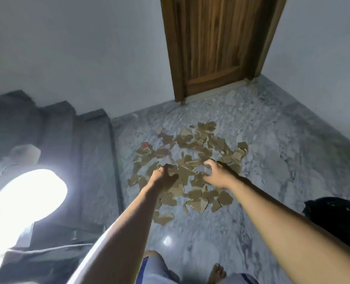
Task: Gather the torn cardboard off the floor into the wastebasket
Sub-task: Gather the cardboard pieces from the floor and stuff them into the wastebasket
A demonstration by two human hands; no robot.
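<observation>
Torn brown cardboard pieces (192, 146) lie scattered in a wide patch on the grey marbled floor (272, 160). My left hand (164, 176) is down in the near left part of the patch, fingers curled around some pieces. My right hand (215, 173) is close beside it in the middle of the patch, fingers bent over the scraps there. A black perforated wastebasket (340, 222) stands at the right edge, only partly in view.
A closed wooden door (213, 44) stands at the back beyond the scraps. Grey stone stairs (84, 152) rise on the left. A bright glare (30, 193) washes out the lower left. My bare foot (217, 273) and knee show at the bottom.
</observation>
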